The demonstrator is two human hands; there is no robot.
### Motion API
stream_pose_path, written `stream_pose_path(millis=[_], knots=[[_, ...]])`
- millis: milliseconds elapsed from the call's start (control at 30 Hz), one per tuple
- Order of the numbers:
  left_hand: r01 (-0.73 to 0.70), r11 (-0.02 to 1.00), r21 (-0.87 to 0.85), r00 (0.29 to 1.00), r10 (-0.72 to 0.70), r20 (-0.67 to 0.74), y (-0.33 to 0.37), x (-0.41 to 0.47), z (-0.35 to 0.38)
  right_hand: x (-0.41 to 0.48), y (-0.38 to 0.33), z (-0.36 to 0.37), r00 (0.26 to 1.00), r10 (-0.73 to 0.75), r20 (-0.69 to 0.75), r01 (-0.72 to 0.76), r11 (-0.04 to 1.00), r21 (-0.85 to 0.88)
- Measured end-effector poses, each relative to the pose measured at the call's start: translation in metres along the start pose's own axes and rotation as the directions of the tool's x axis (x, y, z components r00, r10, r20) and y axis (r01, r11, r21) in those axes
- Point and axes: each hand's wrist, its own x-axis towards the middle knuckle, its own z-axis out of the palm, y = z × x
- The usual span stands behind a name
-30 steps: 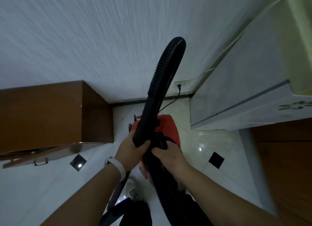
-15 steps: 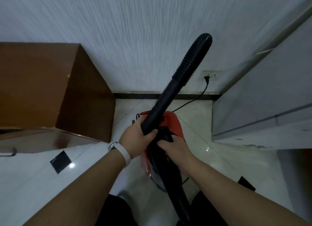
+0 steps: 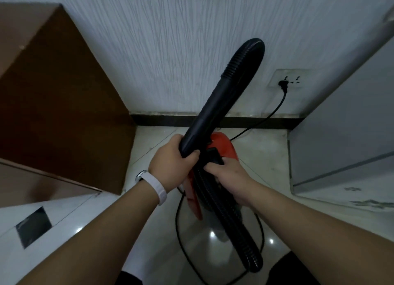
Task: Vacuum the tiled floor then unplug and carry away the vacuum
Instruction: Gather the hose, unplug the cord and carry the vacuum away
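Note:
A red vacuum (image 3: 225, 145) hangs just above the white tiled floor (image 3: 270, 169), close to the wall. My left hand (image 3: 172, 163) grips the black hose tube (image 3: 215, 107), which points up and to the right. My right hand (image 3: 226, 176) is closed on the vacuum's black carry handle (image 3: 214, 156). The ribbed hose (image 3: 241, 231) loops down below my right forearm. Its black cord (image 3: 266, 118) runs to a plug (image 3: 283, 85) that sits in the wall socket (image 3: 286, 78).
A brown wooden cabinet (image 3: 59, 101) stands at the left against the wall. A grey cabinet (image 3: 345, 118) stands at the right. Black inlay squares (image 3: 34, 227) mark the floor. Slack cord (image 3: 181, 231) lies under the vacuum.
The view has drawn nearer to the wall and turned right, so the socket and plug look larger. Both hands keep their hold on the tube and the handle.

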Motion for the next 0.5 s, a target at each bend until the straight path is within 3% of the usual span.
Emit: stream_pose_path(millis=[500], knots=[[0.076, 0.997, -0.033, 0.992, -0.072, 0.105, -0.028, 0.000, 0.025, 0.030, 0.027, -0.003, 0.997, 0.078, -0.011, -0.078, 0.996, -0.043]])
